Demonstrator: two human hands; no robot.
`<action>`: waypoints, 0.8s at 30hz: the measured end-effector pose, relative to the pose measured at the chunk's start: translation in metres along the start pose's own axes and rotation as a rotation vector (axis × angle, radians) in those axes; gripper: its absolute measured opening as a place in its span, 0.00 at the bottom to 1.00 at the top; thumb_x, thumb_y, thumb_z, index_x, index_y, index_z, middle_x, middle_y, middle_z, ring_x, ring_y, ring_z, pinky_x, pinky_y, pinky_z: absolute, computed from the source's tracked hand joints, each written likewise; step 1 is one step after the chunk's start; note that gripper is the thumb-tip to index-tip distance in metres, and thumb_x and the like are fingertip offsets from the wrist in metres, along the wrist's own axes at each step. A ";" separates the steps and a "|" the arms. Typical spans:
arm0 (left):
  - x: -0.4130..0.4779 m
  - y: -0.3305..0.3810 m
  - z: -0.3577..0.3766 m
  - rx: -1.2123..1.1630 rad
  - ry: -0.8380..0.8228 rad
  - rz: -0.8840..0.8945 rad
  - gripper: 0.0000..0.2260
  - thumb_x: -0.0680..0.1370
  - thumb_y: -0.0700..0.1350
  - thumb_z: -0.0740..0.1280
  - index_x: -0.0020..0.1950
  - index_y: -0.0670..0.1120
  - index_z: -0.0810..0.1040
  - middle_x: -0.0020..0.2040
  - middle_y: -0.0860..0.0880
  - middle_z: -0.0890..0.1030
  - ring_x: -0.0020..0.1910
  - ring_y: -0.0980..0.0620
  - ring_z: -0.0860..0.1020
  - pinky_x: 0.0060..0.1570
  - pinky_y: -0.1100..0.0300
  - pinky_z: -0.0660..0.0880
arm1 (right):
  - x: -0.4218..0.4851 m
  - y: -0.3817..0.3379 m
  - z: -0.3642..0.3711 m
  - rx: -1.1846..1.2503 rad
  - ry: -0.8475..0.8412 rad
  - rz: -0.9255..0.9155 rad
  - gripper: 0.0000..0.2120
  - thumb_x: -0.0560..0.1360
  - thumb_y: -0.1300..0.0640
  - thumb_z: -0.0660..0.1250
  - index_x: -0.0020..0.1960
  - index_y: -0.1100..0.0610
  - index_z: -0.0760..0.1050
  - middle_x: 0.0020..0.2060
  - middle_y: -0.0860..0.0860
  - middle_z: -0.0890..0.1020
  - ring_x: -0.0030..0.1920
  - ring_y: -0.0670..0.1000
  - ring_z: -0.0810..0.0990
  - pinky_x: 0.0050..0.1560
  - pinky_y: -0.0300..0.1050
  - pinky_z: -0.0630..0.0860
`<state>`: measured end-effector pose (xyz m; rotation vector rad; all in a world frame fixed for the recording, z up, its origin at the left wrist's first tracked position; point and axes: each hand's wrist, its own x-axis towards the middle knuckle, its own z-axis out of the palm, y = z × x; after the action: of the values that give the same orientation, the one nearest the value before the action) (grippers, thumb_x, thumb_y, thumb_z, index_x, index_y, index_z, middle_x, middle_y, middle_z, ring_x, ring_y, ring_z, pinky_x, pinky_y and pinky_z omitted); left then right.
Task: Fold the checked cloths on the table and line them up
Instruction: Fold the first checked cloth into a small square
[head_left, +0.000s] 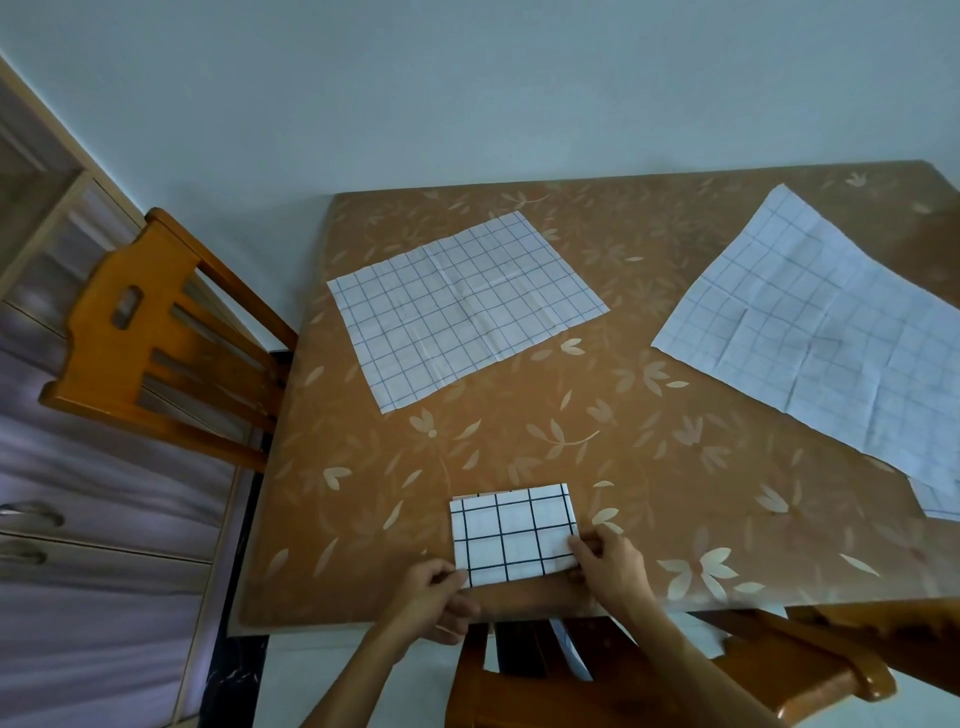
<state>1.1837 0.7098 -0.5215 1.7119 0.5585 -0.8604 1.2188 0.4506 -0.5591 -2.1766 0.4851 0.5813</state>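
- Here, left hand (434, 597) and right hand (608, 564) pinch the folded cloth's (514, 535) near corners, likely squaring it.
- Two unfolded cloths (462, 306) (826, 332) wait at twelve and two o'clock.

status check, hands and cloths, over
Both hands, left hand and right hand, pinch the folded cloth at the near edge. Two cloths, middle cloth and right cloth, lie unfolded. Nothing in the way.

I have one view only, a wide-angle head camera looking forward and steeply down on the tabletop (519, 441). It sits close above the near edge, so the left hand (434, 597) and right hand (608, 564) fill the bottom centre. Beyond the grip the frame reaches the far wall.
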 end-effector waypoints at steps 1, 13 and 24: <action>0.001 0.000 0.000 0.007 0.000 0.006 0.09 0.84 0.48 0.62 0.56 0.43 0.77 0.43 0.44 0.87 0.36 0.46 0.84 0.37 0.54 0.82 | 0.001 0.000 0.001 0.008 0.012 0.006 0.09 0.78 0.49 0.66 0.52 0.54 0.77 0.45 0.49 0.84 0.43 0.50 0.84 0.50 0.50 0.81; 0.013 0.000 0.009 0.061 0.150 0.024 0.09 0.83 0.44 0.64 0.50 0.40 0.79 0.41 0.37 0.85 0.24 0.51 0.77 0.29 0.57 0.79 | -0.002 0.002 -0.003 0.080 0.097 0.047 0.11 0.74 0.48 0.72 0.50 0.53 0.75 0.40 0.46 0.84 0.39 0.46 0.83 0.39 0.39 0.76; 0.014 0.003 0.009 0.100 0.122 0.004 0.09 0.83 0.46 0.63 0.51 0.41 0.78 0.42 0.38 0.85 0.31 0.46 0.82 0.35 0.52 0.82 | -0.010 0.009 -0.021 0.232 -0.095 -0.039 0.19 0.71 0.48 0.75 0.59 0.47 0.74 0.47 0.45 0.84 0.49 0.45 0.82 0.49 0.47 0.80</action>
<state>1.1924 0.6996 -0.5313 1.8653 0.6022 -0.7967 1.2114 0.4295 -0.5474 -1.9252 0.4353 0.5750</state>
